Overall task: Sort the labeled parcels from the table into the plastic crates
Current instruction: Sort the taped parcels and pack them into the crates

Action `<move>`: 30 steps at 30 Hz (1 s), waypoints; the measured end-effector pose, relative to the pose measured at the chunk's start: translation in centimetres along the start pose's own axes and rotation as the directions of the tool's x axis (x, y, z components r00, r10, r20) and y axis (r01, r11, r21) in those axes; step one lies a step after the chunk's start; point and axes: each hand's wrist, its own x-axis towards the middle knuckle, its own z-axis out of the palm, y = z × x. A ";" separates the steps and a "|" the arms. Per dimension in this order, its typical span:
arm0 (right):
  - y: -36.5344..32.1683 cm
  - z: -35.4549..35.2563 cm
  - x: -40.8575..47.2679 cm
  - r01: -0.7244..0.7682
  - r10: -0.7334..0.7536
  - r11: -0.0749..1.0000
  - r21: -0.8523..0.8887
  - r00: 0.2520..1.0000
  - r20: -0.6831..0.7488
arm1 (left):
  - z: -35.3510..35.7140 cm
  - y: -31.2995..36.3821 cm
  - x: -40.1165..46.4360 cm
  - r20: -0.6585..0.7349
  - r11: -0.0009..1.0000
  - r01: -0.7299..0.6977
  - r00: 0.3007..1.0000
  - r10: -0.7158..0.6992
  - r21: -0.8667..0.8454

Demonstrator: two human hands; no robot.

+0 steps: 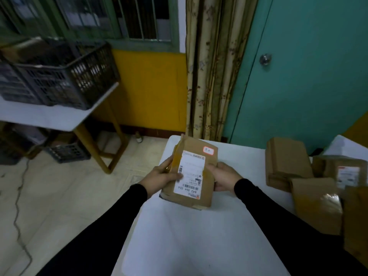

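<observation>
Background: teal door (298, 76) at right, round metal knob (265, 59) on its left side. Patterned beige curtain (215, 66) hangs just beside the door, reaching the floor. Yellow wall panel (151, 90) left of curtain, beneath a green-framed barred window (127, 18). Pale tiled floor (59, 196); dark cable (19, 206) trails across it. Small bottle (139, 137) stands at the wall base.

Both arms reach forward in black sleeves, converging on the cardboard parcel (191, 174). Left hand (162, 177) grips the parcel's left edge, thumb lying across its top face by the label. Right hand (224, 177) clasps the parcel's right side, fingers curled round underneath, wrist level with the left.
</observation>
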 end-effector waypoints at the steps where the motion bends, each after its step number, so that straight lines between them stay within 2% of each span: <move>1: -0.8 -0.2 -0.3 0.080 -0.086 0.990 -0.115 0.995 -0.052 | -0.7 1.3 -0.3 0.004 1.000 -0.005 1.000 0.005 0.010; 3: -2.1 -0.7 -0.8 0.181 -0.284 0.896 -0.405 0.936 -0.210 | -2.2 3.5 -0.7 0.019 0.999 -0.022 1.000 0.021 0.036; 5: -3.9 -1.1 -2.5 0.263 -0.461 0.814 -0.517 0.835 -0.300 | -3.5 5.3 -1.2 0.042 0.995 -0.061 0.997 0.058 0.082; 6: -5.0 -1.4 -3.6 0.325 -0.532 0.773 -0.545 0.800 -0.278 | -4.0 6.1 -1.5 0.052 0.990 -0.075 0.996 0.069 0.120; 8: -7.0 -2.1 -5.4 0.401 -0.578 0.689 -0.604 0.807 -0.122 | -4.7 7.8 -2.3 0.126 0.976 -0.088 0.990 0.063 0.199; 10: -8.7 -2.7 -6.4 0.435 -0.526 0.615 -0.657 0.848 0.069 | -5.3 9.4 -3.6 0.266 0.942 -0.089 0.964 -0.001 0.324; 11: -9.3 -2.9 -6.9 0.441 -0.455 0.614 -0.655 0.875 0.163 | -5.6 9.9 -4.0 0.343 0.913 -0.110 0.939 -0.034 0.393; 12: -9.7 -2.9 -7.2 0.430 -0.354 0.641 -0.636 0.901 0.253 | -5.8 10.4 -4.4 0.410 0.880 -0.145 0.910 -0.061 0.453; 14: -9.9 -2.7 -7.6 0.389 -0.159 0.686 -0.614 0.905 0.395 | -5.9 11.2 -4.8 0.509 0.816 -0.209 0.852 -0.118 0.540; 16: -9.5 -2.0 -7.6 0.359 -0.046 0.721 -0.593 0.878 0.476 | -5.6 11.9 -4.9 0.544 0.776 -0.235 0.823 -0.161 0.585; 19: -8.7 -1.1 -7.5 0.327 -0.050 0.808 -0.490 0.867 0.495 | -5.1 12.4 -4.7 0.539 0.739 -0.254 0.825 -0.172 0.624; 21: -8.2 -1.2 -7.5 0.335 -0.128 0.837 -0.433 0.889 0.439 | -5.1 12.1 -4.4 0.446 0.708 -0.259 0.891 -0.088 0.657; 23: -7.6 -1.7 -6.9 0.322 -0.218 0.879 -0.353 0.928 0.302 | -5.5 11.4 -3.9 0.215 0.722 -0.251 0.966 0.144 0.645; 25: -6.7 -2.2 -6.0 0.304 -0.276 0.932 -0.196 0.948 0.159 | -6.3 10.4 -3.5 -0.074 0.825 -0.268 0.934 0.348 0.497; 27: -6.1 -2.3 -5.1 0.297 -0.297 0.955 0.008 0.954 0.047 | -6.8 9.2 -2.9 -0.268 0.889 -0.301 0.876 0.401 0.346; 30: -6.3 -1.4 -5.2 0.325 -0.312 0.905 0.276 0.946 -0.090 | -5.7 8.1 -2.5 -0.328 0.926 -0.313 0.870 0.368 0.210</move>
